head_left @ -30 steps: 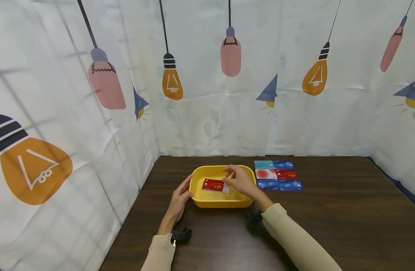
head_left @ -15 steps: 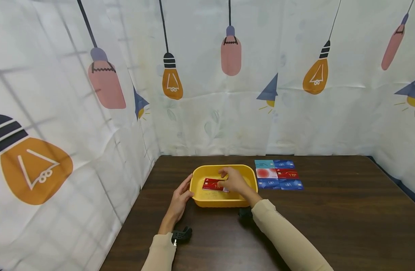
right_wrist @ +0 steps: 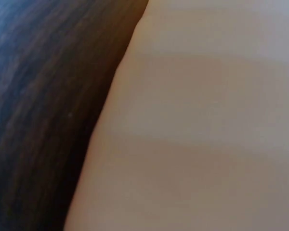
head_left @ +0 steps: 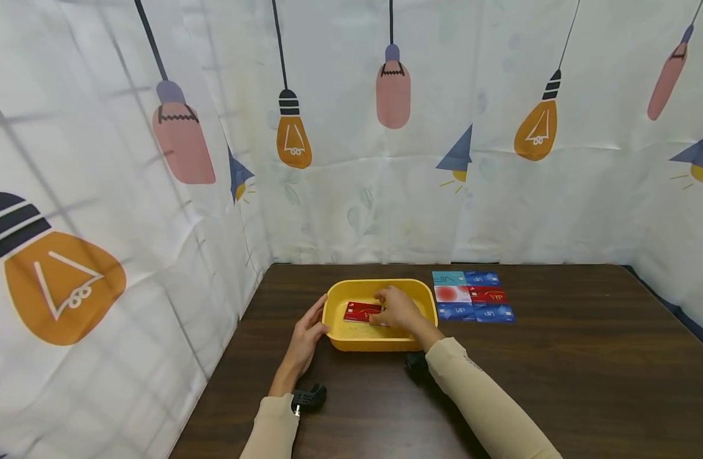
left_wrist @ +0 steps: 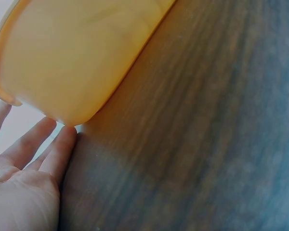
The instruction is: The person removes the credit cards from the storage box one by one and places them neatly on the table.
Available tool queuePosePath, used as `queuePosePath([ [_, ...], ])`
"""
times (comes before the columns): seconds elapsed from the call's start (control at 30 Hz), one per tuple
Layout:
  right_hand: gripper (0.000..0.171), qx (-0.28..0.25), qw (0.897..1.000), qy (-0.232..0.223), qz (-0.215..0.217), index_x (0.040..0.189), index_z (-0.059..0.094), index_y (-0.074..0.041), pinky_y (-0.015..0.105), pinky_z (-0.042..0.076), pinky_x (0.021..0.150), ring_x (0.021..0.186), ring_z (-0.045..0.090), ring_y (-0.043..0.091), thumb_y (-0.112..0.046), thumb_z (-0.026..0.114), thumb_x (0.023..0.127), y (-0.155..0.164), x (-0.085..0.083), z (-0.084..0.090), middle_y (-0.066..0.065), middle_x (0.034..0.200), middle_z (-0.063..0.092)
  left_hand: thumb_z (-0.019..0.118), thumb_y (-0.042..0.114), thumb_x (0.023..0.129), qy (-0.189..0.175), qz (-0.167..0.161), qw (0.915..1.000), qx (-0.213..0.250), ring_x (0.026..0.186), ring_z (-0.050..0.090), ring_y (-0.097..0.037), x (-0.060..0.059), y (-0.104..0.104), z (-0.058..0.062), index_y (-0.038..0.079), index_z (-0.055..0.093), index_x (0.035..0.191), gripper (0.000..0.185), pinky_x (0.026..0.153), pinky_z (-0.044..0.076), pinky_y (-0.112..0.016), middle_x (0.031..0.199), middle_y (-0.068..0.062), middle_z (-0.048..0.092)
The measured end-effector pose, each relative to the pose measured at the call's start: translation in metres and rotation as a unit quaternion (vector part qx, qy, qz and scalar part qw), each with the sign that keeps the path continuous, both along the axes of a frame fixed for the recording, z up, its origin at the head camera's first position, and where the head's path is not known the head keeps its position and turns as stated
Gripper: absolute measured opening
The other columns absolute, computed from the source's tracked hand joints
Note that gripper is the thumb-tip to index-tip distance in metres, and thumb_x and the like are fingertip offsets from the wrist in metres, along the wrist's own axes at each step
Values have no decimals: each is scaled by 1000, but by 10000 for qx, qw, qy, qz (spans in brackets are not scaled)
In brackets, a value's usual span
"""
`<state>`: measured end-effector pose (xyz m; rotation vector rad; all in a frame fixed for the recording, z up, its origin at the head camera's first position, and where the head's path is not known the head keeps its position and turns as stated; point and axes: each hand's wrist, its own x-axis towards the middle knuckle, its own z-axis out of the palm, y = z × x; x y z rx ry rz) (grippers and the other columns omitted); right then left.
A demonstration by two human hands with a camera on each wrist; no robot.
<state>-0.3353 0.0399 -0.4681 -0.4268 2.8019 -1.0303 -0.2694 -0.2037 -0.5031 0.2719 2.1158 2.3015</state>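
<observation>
- Since a second ago our right hand (head_left: 398, 310) has dropped into the tub (head_left: 335, 333), fingers now curled on the red card (head_left: 359, 312).
- We judge the card light, stiff and slick; lifting it by an edge should work best.
- Our left hand (head_left: 306, 333) rests with straight fingers (left_wrist: 60, 149) against the tub wall.
- Six cards (head_left: 472, 296) lie right of the tub on the surface (head_left: 586, 357).

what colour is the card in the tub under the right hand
Red with gold lettering; the card lies in the yellow tub, seen best in the head view.
</observation>
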Motion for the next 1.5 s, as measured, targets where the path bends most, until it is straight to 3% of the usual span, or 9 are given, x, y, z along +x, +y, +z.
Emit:
queuePosePath([
  [0.3, 56, 471, 9989, 33, 27, 122, 71, -3, 41, 51, 93, 94, 54, 23, -29, 90, 76, -1, 3, 3, 8, 111, 59, 47, -5, 95, 94, 33, 9999, -44, 132, 49, -39, -2, -1, -2, 15, 39, 159, 68, 95, 53, -23, 156, -22, 46],
  [0.5, 52, 416, 9991, -111, -28, 122, 72, -4, 41, 50, 94, 96, 54, 23, -25, 89, 78, -1, 4, 4, 7, 111, 58, 48, -4, 94, 177, 32, 9997, -153, 132, 50, -37, -3, -1, -3, 12, 37, 159, 68, 97, 53, -22, 157, -23, 43],
  [1.03, 51, 522, 9985, 140, 84, 122, 73, -5, 40, 49, 89, 93, 53, 21, -26, 89, 78, 0, 2, 2, 6, 104, 59, 47, -5, 95, 64, -28, 10000, -43, 138, 46, -41, -1, -1, -2, 15, 39, 159, 67, 103, 52, -27, 159, -20, 43],
  [1.5, 49, 246, 9989, 323, 216, 121, 72, -6, 39, 51, 88, 91, 55, 20, -22, 89, 77, 0, 1, 3, 5, 102, 64, 47, -6, 95, 44, -31, 10000, -4, 139, 45, -41, -1, -1, -2, 15, 37, 159, 68, 100, 52, -25, 159, -20, 42],
])
